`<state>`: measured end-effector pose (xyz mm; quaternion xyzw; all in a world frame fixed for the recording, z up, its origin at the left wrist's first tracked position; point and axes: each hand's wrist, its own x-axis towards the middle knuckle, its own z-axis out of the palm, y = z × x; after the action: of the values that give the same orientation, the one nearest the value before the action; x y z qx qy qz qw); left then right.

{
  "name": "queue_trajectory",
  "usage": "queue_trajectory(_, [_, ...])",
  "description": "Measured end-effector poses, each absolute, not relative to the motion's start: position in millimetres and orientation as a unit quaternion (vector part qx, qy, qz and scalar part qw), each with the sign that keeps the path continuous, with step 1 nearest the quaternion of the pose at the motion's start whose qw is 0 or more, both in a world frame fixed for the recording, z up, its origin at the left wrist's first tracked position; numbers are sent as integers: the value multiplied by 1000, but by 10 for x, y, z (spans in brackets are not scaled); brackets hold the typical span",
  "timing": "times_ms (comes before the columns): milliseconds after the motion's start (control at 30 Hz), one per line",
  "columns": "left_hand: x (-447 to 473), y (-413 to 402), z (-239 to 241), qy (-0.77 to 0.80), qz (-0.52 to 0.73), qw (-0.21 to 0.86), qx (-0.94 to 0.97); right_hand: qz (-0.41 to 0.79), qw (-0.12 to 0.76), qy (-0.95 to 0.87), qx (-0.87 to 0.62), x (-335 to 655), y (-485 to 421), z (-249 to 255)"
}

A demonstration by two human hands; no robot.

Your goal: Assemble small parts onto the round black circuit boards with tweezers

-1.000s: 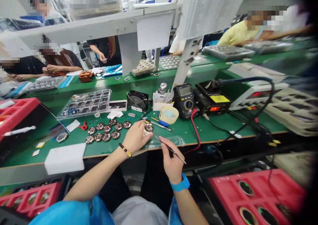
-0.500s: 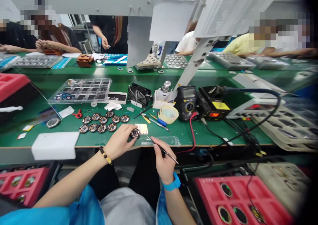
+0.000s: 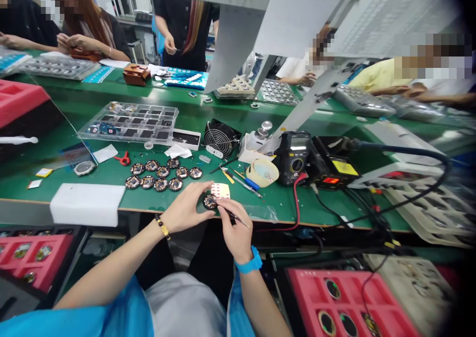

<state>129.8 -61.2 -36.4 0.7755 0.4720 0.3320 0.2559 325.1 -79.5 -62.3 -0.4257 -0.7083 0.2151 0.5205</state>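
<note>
Between the thumb and fingers of my left hand [image 3: 188, 207] is a round watch module [image 3: 210, 201], black-rimmed with small electronic parts on its upper face. My right hand [image 3: 236, 228] pinches a pair of dark metal tweezers [image 3: 238, 220], whose tip end reaches the module; the exact contact point is hidden by my fingers. Just behind the module lies a pale sticker sheet [image 3: 221, 191] with red dots. To the left, several similar round modules [image 3: 161, 184] rest in rows on the green bench [image 3: 193, 151].
Behind the hands are a fan [image 3: 222, 139], a yellowish bowl [image 3: 262, 172], a pen [image 3: 248, 186], a multimeter [image 3: 294, 158] and a soldering station [image 3: 330, 163]. A compartment box [image 3: 130, 121] stands back left, white foam [image 3: 87, 204] at the front edge. Pink trays flank me; co-workers sit opposite.
My right hand has moved left, bringing the tweezers to the module in my left hand. The head view has shifted and tilted slightly.
</note>
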Motion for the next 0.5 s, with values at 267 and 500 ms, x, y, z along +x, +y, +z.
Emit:
queue_trajectory(267, [1359, -610, -419, 488, 347, 233, 766, 174, 524, -721, -419, 3207, -786, -695])
queue_trajectory(500, [1344, -605, -420, 495, 344, 221, 767, 55, 529, -752, -390, 3194, -752, -918])
